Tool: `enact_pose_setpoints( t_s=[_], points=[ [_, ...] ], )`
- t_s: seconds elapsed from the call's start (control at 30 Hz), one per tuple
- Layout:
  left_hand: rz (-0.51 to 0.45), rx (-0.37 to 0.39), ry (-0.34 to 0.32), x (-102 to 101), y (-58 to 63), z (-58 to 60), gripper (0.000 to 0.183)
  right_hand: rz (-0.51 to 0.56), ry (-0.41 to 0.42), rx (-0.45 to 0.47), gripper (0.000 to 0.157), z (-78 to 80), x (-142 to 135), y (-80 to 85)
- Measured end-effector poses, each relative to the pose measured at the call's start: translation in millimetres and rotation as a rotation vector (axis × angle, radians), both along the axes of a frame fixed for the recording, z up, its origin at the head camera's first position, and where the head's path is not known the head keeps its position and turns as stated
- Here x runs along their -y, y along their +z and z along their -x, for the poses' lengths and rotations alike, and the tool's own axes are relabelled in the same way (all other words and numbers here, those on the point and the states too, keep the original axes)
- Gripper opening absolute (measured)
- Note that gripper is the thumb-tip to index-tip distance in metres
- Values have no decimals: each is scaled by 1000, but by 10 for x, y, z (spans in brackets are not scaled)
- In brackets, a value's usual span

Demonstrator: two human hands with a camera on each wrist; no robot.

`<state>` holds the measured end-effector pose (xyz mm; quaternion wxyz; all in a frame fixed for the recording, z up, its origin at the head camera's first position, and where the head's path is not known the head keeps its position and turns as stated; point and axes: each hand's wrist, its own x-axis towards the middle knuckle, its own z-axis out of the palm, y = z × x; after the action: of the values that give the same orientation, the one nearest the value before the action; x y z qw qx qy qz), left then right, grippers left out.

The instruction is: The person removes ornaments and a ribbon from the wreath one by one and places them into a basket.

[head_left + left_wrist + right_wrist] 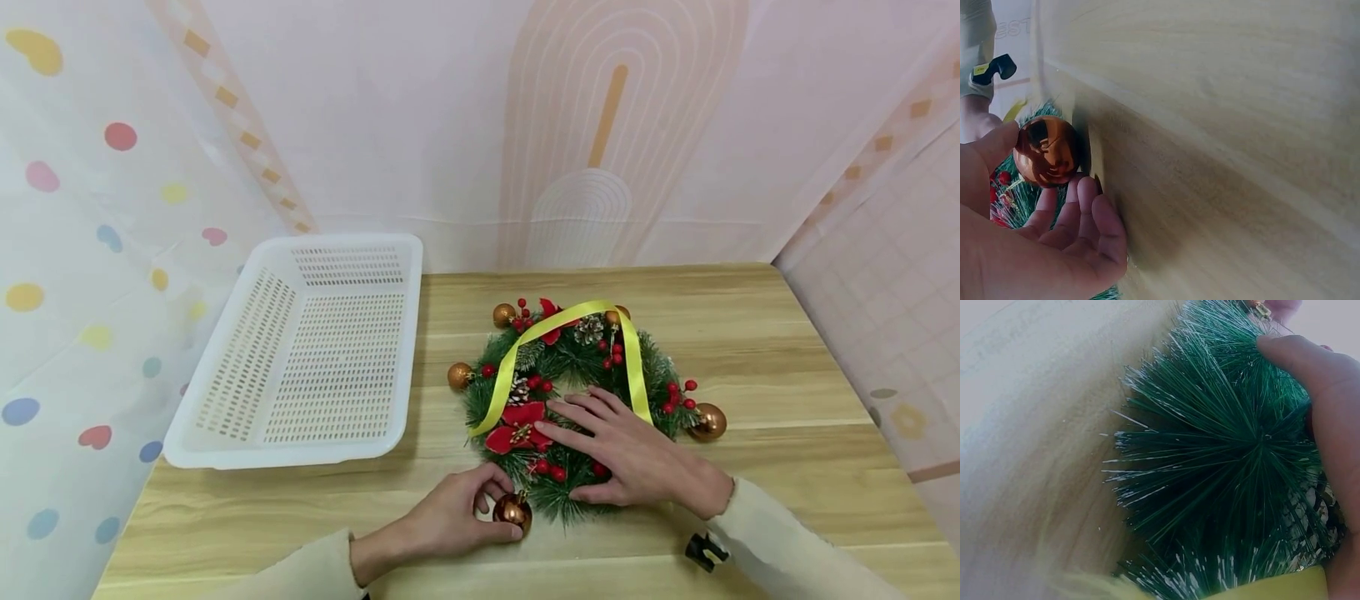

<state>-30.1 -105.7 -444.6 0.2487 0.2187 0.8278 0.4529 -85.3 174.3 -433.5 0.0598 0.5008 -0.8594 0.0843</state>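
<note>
A green Christmas wreath lies flat on the wooden table, trimmed with red berries, pine cones and a red poinsettia. Across it loops a yellow ribbon. At its near edge my left hand holds a shiny copper ball ornament between thumb and fingers; the left wrist view shows the same ball close up. My right hand rests on the wreath's near right part with its fingers spread. In the right wrist view its thumb touches the green needles.
To the left stands a white perforated plastic basket. More copper balls stick out around the wreath, one at the right and another at the left. A patterned cloth hangs behind the table.
</note>
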Motion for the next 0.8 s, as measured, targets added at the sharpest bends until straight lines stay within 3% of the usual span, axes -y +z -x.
enact_pose_setpoints(
  t_s=[0.2, 0.37, 0.57, 0.8],
  points=[
    [-46, 67, 7, 1, 45, -7, 35, 0, 2, 0, 83, 0, 4, 5],
    [-79, 143, 20, 20, 156, 11, 35, -1, 3, 3, 83, -1, 2, 4],
    [-96, 174, 27, 41, 327, 58, 36, 6, 6, 9, 83, -1, 2, 5],
    [-104, 196, 24, 31, 409, 78, 35, 4, 10, 11, 83, -7, -2, 7]
  ],
)
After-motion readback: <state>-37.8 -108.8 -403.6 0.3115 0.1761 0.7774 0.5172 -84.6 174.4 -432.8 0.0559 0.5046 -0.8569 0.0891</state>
